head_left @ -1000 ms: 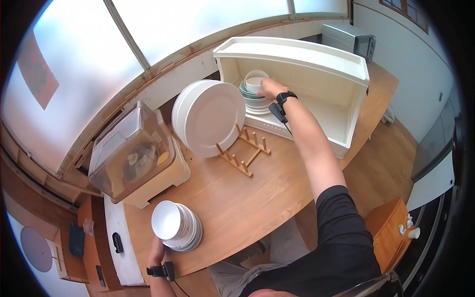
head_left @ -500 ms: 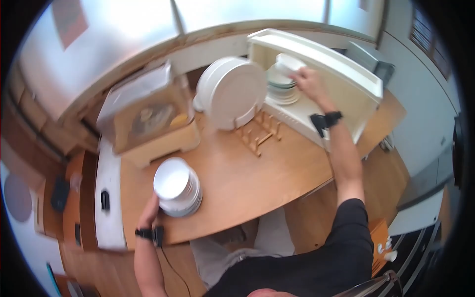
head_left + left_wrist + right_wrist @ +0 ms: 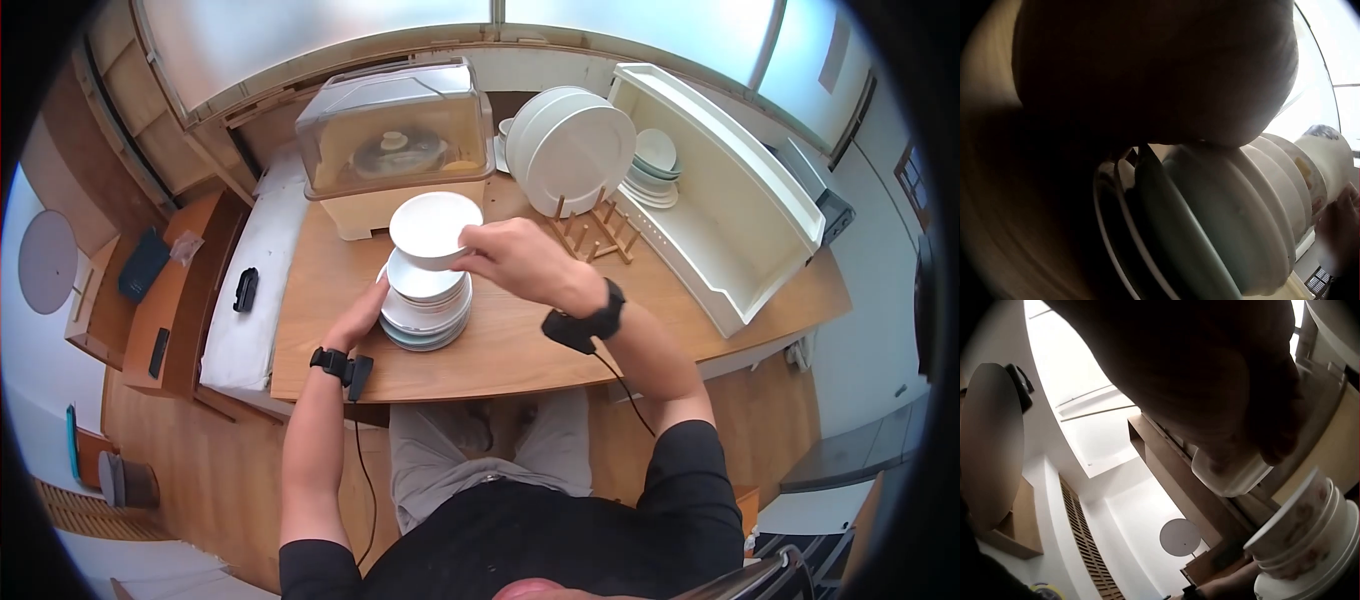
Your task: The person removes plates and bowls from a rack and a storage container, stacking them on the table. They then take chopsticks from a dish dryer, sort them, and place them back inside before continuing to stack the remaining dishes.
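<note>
My right hand (image 3: 525,262) pinches the rim of a small white bowl (image 3: 432,225), thumb and fingers at its right side. That bowl overlaps the top of a stack of white bowls and plates (image 3: 425,318) near the table's front edge. Against the stack's left side rests my left hand (image 3: 360,315), fingers extended along it. The left wrist view shows this hand (image 3: 1160,69) dark and close to the stacked dishes (image 3: 1235,212). In the right wrist view the held bowl (image 3: 1229,481) hangs below the right hand (image 3: 1210,381), near the floral-patterned stacked bowls (image 3: 1297,531).
A lidded dish box (image 3: 395,140) stands behind the stack. Right of it, large white plates (image 3: 575,160) stand upright at a wooden rack (image 3: 590,235). A cream shelf unit (image 3: 730,220) lies farther right, holding stacked bowls and plates (image 3: 655,165). A black object (image 3: 246,290) lies at left.
My right hand has lifted the white bowl from the pile in the shelf unit and carried it left over the stack. My left hand stays beside the stack. The head view has turned left.
</note>
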`<state>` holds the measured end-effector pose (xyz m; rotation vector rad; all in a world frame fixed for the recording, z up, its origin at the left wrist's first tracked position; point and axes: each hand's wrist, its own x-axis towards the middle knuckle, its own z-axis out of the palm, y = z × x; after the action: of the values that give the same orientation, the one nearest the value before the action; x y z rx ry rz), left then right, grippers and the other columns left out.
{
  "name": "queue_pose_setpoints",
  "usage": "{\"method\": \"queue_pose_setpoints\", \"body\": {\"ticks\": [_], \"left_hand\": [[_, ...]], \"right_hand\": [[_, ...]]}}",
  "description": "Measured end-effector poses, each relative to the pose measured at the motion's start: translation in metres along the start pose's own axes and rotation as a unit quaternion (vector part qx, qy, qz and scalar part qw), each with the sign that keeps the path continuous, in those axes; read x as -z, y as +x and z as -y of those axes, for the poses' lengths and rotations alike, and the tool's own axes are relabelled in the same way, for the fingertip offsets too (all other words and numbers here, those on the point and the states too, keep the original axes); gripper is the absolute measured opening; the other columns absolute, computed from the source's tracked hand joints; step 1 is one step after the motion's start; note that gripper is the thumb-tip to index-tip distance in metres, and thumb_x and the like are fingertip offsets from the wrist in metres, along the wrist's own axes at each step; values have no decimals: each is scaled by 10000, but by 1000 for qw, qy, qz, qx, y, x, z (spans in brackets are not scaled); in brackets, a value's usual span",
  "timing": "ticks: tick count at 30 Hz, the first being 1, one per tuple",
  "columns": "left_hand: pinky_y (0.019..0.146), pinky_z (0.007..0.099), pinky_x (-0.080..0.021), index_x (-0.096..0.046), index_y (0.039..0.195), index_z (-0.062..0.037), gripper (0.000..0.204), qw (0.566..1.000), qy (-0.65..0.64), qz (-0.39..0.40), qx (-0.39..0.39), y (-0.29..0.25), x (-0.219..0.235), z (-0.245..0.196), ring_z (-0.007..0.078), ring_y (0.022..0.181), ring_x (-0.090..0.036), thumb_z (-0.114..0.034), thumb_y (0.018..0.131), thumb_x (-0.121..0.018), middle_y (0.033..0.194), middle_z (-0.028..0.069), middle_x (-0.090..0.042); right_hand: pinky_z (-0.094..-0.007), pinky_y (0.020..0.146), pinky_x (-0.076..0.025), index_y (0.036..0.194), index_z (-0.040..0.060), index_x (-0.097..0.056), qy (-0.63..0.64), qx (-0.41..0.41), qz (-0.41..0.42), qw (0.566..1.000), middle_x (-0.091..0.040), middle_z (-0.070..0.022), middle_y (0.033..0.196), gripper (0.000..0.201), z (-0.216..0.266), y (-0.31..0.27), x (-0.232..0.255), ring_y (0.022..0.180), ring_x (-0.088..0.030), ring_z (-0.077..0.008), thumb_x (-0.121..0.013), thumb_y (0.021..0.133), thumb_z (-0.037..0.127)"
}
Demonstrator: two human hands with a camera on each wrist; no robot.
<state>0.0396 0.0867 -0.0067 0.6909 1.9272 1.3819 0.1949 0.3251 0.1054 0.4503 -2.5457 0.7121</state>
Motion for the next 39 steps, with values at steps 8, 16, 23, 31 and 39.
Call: {"method": "queue_pose_setpoints", "body": {"ticks": [8, 16, 23, 31, 39], "left_hand": [[1184, 319, -238, -315, 1516, 19, 643, 1000, 2, 14, -6, 14, 10, 23, 215, 1394, -364, -449, 1075, -306, 1538, 122, -383], [1188, 331, -246, -318, 1524, -13, 665, 998, -27, 52, -6, 25, 24, 53, 201, 1398, -364, -500, 1072, -291, 1534, 89, -386], [1171, 353, -282, -329, 1514, -4, 701, 998, -36, 38, 25, 26, 28, 61, 213, 1388, -385, -535, 1057, -309, 1522, 95, -408], [1132, 372, -345, -389, 1478, -3, 662, 998, -6, 5, 65, 24, 43, 71, 214, 1335, -454, -506, 1050, -370, 1471, 99, -474], [1083, 376, -401, -447, 1437, -7, 571, 998, 3, -6, 58, 17, 39, 64, 207, 1274, -508, -411, 1035, -460, 1412, 103, -524]], "right_hand": [[-476, 660, -499, 864, 46, -610, -75, -41, 106, 991, -653, -183, 762, 286, -6, -7, -37, 756, -649, -388, -666, 903, 323], [-481, 723, -521, 1012, 51, -655, -34, -44, 63, 996, -691, -197, 862, 304, -23, -41, 11, 833, -654, -402, -634, 935, 345], [-465, 733, -530, 861, 12, -721, -100, -280, -129, 946, -683, -221, 851, 234, -149, -107, 125, 806, -663, -396, -635, 870, 230], [-466, 831, -542, 931, -16, -716, -265, -445, -224, 826, -686, -274, 937, 207, -340, -132, 203, 912, -676, -420, -583, 877, 133], [-485, 895, -528, 1040, -23, -703, -314, -538, -178, 762, -665, -300, 1097, 254, -384, -109, 217, 1030, -657, -425, -526, 874, 51]]}}
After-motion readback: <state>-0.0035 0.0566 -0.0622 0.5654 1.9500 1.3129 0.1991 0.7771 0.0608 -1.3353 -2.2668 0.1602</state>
